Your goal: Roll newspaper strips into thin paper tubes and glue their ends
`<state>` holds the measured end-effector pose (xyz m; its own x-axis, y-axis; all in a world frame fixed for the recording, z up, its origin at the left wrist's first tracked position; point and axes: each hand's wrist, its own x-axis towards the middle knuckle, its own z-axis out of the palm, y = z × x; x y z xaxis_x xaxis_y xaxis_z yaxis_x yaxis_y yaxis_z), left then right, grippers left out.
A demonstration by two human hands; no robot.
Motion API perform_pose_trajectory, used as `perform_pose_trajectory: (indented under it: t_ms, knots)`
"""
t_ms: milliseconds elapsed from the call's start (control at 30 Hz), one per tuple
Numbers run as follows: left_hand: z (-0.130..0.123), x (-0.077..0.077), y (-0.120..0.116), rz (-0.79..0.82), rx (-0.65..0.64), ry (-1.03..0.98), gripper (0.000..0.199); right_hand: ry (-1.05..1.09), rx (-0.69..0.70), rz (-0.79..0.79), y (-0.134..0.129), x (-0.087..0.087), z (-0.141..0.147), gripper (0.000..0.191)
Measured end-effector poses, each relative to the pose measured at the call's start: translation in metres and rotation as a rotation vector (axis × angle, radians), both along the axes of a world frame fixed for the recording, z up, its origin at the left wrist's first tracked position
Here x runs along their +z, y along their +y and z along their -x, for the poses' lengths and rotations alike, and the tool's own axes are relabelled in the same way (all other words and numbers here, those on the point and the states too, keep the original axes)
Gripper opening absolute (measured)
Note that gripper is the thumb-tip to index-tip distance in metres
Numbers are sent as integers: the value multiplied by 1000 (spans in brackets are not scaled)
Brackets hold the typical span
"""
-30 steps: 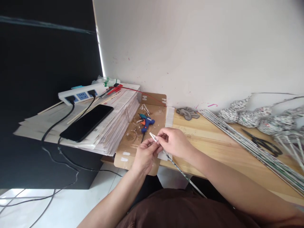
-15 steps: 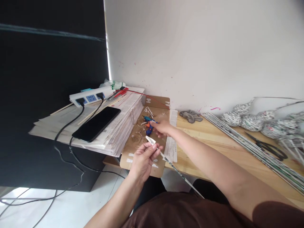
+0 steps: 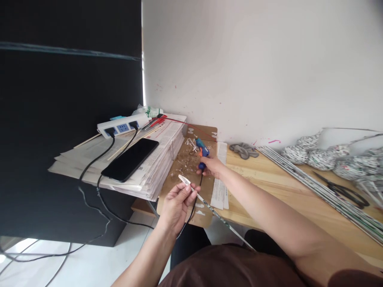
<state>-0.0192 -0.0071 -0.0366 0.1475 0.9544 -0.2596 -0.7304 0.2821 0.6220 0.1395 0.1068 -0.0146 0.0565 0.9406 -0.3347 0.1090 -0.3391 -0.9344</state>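
Between the thumb and fingers of my left hand (image 3: 177,203) is a thin rolled paper strip (image 3: 220,217), its flattened white end pointing up and left. The strip slants down toward my lap. My right hand (image 3: 211,165) is wrapped round the handle of a blue glue gun (image 3: 202,148) with an orange trigger. The gun's nozzle points up and away, over a brown cardboard sheet (image 3: 170,195) strewn with paper scraps and glue bits. A black cord hangs from the gun's handle.
At the left, a newspaper stack (image 3: 161,167) bears a phone (image 3: 131,159) and a power strip (image 3: 123,126). A grey cloth (image 3: 243,150), long paper rods (image 3: 323,195), scissors (image 3: 344,191) and woven paper bundles (image 3: 326,157) lie on the wooden table (image 3: 254,175) to the right.
My right hand has closed round the glue gun's handle and turned the gun, lifting it off the cardboard. My left hand still holds the strip. The view has shifted slightly.
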Motion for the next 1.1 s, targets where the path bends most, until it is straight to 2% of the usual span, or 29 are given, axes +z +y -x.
perform_pose_trajectory:
  t_ms: [267,433,533,600,733,833,967,1100]
  knots:
    - [3,20,10,-65,32,13,19,6,-123,-365,-39,29,-20,8]
    - [4,26,10,-84,54,28,18,32,-18,-241,-52,41,-26,15]
    - [4,26,8,-77,66,32,19,197,-3,-98,-61,47,-28,18]
    - [3,26,8,-79,70,37,19,342,3,-47,-68,52,-30,27]
    - [3,28,7,-86,79,44,19,492,108,-85,-85,58,-38,33]
    - [1,28,8,-84,84,56,20,513,170,-134,-101,62,-44,27]
    - [-2,28,10,-96,93,65,22,488,201,-188,-123,66,-49,10]
    - [-6,30,11,-103,83,62,25,452,253,-189,-139,67,-51,21]
